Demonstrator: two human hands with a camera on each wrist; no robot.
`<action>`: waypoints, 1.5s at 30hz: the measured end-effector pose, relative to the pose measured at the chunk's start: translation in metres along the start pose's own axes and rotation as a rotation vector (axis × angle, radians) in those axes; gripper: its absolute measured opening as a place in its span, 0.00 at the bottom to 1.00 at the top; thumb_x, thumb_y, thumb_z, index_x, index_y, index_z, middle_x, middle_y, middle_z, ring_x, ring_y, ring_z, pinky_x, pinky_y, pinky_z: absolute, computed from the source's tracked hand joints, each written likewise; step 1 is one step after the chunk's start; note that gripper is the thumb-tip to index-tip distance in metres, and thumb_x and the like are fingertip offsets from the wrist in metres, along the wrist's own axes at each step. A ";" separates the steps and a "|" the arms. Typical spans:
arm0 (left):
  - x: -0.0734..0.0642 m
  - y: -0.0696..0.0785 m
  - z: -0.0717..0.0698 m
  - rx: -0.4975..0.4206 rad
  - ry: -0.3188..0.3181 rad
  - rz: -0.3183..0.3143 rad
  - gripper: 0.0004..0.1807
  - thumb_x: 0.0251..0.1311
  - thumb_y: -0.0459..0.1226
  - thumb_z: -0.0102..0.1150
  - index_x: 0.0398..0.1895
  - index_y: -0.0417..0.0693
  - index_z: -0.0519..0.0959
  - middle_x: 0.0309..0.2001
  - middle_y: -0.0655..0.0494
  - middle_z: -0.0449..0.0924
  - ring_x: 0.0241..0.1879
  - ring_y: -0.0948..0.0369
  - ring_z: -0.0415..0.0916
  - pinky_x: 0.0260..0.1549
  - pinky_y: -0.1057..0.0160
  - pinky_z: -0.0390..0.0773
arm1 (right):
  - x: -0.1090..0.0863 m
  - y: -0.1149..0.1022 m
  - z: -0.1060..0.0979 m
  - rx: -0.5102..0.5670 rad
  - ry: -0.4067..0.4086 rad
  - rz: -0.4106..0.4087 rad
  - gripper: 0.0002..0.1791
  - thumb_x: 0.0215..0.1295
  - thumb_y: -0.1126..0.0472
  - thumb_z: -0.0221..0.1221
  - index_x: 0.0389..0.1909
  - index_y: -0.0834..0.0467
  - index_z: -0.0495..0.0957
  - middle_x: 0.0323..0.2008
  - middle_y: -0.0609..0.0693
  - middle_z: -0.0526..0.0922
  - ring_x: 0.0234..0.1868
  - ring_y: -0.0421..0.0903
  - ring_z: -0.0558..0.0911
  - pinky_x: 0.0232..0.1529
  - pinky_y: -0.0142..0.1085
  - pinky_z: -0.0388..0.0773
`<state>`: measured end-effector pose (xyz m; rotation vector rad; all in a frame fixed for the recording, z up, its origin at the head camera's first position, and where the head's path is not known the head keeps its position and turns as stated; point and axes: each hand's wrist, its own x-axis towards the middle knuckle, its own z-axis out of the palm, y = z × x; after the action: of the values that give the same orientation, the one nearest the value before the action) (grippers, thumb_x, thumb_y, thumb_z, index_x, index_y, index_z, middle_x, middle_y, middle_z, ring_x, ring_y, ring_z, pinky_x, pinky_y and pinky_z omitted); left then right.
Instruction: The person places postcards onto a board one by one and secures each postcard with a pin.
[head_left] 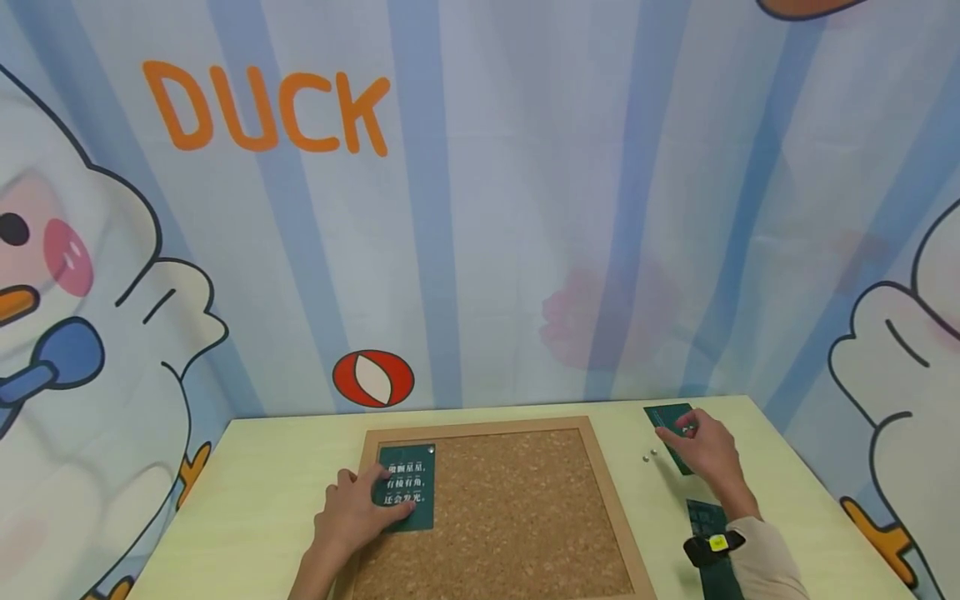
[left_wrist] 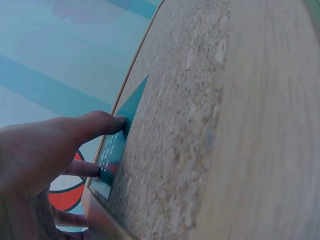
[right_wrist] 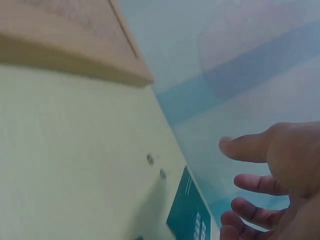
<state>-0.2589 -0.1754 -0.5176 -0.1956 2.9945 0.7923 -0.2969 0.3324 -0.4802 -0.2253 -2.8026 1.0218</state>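
Pressing a dark green card (head_left: 422, 487) onto a framed corkboard (head_left: 495, 508), the left hand (head_left: 348, 512) has thumb and forefinger spread apart, tips on the card, not clasping it. The left wrist view shows this contact side-on, with the other fingers beyond the wooden frame (head_left: 611, 500); the head view shows the card's place, at the far left corner of the board.

The card's long axis runs near to far, roughly along the left side of the frame. Its white lettering reads upright from the person's side, the top towards the striped backdrop (head_left: 510, 208). A small pin (head_left: 431, 450) sits at its far right corner.

Raised at the far right of the table (head_left: 262, 500), the right hand (head_left: 708, 454) has loosely bent fingers and thumb parted. The right wrist view shows the gap, with nothing visible in it; the head view leaves this less clear. A second card (head_left: 660, 415) lies behind that hand, its long axis slanting; contact cannot be determined.

Two loose pins (right_wrist: 156, 166) lie between board and second card, their shafts discernible only at the right wrist. A third card (head_left: 703, 518), visible only from the head, lies partly under the sleeve (head_left: 767, 557).
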 end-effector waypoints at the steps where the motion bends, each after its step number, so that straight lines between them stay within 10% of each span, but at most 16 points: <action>1: 0.000 0.000 0.000 0.002 0.001 0.001 0.46 0.47 0.64 0.76 0.67 0.50 0.77 0.52 0.34 0.69 0.50 0.39 0.69 0.44 0.31 0.76 | 0.000 0.005 0.000 -0.013 0.004 0.019 0.27 0.72 0.48 0.65 0.51 0.70 0.72 0.40 0.64 0.76 0.36 0.57 0.75 0.34 0.49 0.73; 14: -0.002 0.001 -0.001 -0.001 0.011 0.007 0.46 0.47 0.63 0.76 0.66 0.49 0.78 0.50 0.36 0.69 0.49 0.40 0.69 0.43 0.33 0.77 | -0.001 0.048 0.003 -0.076 -0.061 0.287 0.47 0.62 0.45 0.71 0.60 0.76 0.56 0.55 0.80 0.55 0.49 0.77 0.68 0.48 0.70 0.69; 33: -0.002 0.001 -0.002 -0.007 0.005 -0.007 0.46 0.47 0.63 0.77 0.67 0.50 0.77 0.51 0.35 0.69 0.50 0.39 0.69 0.44 0.31 0.75 | 0.008 0.052 0.001 -0.160 -0.074 0.373 0.61 0.53 0.45 0.76 0.61 0.86 0.48 0.54 0.83 0.51 0.53 0.79 0.66 0.59 0.69 0.69; 40: -0.003 0.001 -0.002 -0.005 0.003 -0.004 0.45 0.47 0.63 0.77 0.66 0.50 0.78 0.52 0.35 0.69 0.50 0.39 0.69 0.44 0.31 0.76 | 0.006 0.049 0.000 -0.029 -0.057 0.428 0.70 0.55 0.52 0.76 0.73 0.80 0.31 0.63 0.87 0.51 0.63 0.80 0.61 0.68 0.68 0.59; 45: -0.003 0.001 -0.002 -0.001 0.005 -0.002 0.46 0.47 0.63 0.77 0.66 0.50 0.78 0.51 0.35 0.69 0.50 0.40 0.69 0.43 0.32 0.76 | 0.000 0.052 -0.004 0.107 0.001 0.366 0.59 0.59 0.60 0.74 0.71 0.72 0.36 0.60 0.86 0.57 0.59 0.79 0.63 0.64 0.70 0.60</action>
<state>-0.2564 -0.1758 -0.5152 -0.2011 2.9982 0.7946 -0.2911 0.3743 -0.5110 -0.7461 -2.7538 1.2361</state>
